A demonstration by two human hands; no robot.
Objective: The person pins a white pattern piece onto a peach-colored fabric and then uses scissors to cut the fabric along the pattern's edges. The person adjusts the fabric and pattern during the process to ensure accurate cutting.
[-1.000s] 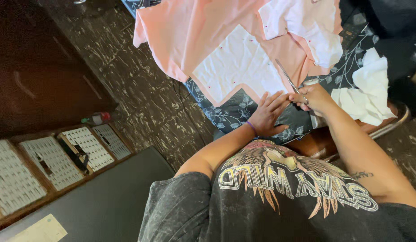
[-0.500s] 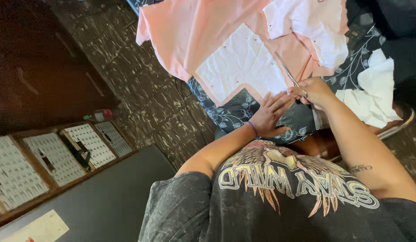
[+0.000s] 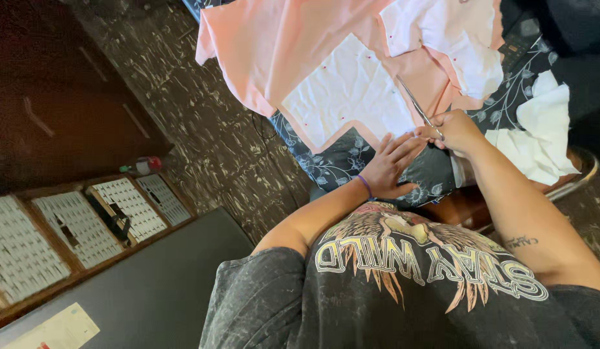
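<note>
Bright, even light on sharp centre; dim, shadowed left edge.

The right hand [image 3: 456, 129] with the scissors [image 3: 417, 106] has edged slightly further along the pink cloth [image 3: 280, 45]

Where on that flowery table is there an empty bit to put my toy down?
The flowery cloth shows bare between the peach fabric edge and the left hand. Another bare strip lies between the white piece and the white pile. Around the scissors in the right hand it is crowded.
</note>
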